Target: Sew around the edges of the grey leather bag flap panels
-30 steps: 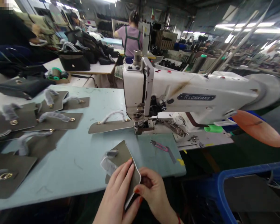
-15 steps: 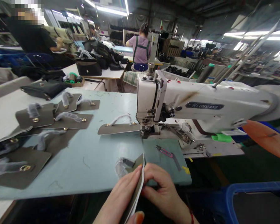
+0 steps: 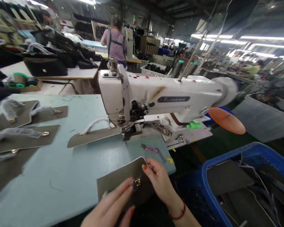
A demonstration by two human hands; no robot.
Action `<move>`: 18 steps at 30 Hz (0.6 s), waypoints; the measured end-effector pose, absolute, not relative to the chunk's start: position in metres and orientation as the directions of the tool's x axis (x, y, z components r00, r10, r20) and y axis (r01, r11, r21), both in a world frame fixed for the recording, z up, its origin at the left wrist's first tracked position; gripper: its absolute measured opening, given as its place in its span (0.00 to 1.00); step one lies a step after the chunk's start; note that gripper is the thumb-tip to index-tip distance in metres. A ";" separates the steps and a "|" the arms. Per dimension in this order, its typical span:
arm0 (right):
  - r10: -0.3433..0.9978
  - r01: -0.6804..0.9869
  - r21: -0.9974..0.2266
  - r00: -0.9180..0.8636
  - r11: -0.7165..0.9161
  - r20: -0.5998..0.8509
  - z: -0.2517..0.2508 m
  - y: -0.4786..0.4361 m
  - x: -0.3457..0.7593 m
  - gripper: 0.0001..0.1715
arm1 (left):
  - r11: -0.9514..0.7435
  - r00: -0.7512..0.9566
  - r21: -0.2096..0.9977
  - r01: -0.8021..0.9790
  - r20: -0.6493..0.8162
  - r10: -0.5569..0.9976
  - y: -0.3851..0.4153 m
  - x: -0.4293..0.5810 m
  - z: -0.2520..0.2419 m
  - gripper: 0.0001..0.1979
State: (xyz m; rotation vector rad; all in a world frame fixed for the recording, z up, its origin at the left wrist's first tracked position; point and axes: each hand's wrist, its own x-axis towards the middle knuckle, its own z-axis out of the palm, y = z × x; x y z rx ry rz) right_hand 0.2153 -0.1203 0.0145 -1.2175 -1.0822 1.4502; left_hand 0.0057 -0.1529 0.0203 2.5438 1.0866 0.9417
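A grey-brown bag flap with pale edges is held tilted at the table's front edge, its outer face and gold buckle toward me. My right hand pinches its upper right corner between thumb and fingers. My left hand lies over the flap with fingers stretched out, the tips beside the buckle, covering most of the plastic-wrapped handle. Another flap with a wrapped handle lies against the white sewing machine. Pink-handled thread snips rest on the table near the needle area.
More flaps with wrapped handles lie at the left on the pale blue tabletop. To the right, a blue basket holds several dark panels. An orange oval disc is behind the machine's right side. Someone in purple stands beyond.
The flap has turned from edge-on to face me. My right hand has shifted to its upper corner, and my left fingers now lie across its face. The view has swung right, showing more of the basket.
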 end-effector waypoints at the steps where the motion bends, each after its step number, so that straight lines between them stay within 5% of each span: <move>1: 0.972 -0.133 -0.968 -0.126 -0.214 -0.198 0.017 -0.121 0.221 0.17 | -0.663 0.471 0.463 0.589 0.470 0.746 -0.145 -0.006 0.026 0.26; 4: 0.953 -0.169 -0.952 -0.208 -0.257 -0.220 0.029 -0.126 0.231 0.17 | -0.493 0.357 0.614 0.617 0.341 0.870 -0.119 -0.031 0.041 0.27; 9: 0.966 -0.008 -0.986 -0.203 -0.167 -0.162 0.048 -0.132 0.231 0.15 | -0.148 0.559 0.882 0.448 -0.147 0.816 -0.107 -0.021 0.032 0.15; 14: 0.972 0.312 -0.950 -0.211 -0.029 -0.099 0.062 -0.126 0.244 0.09 | 0.200 0.429 0.937 0.286 -0.312 0.848 -0.123 0.010 0.014 0.16; 18: 0.981 0.263 -0.964 -0.172 -0.047 -0.095 0.061 -0.124 0.255 0.10 | 0.467 0.294 0.882 -0.058 -0.432 0.852 -0.133 0.024 0.018 0.21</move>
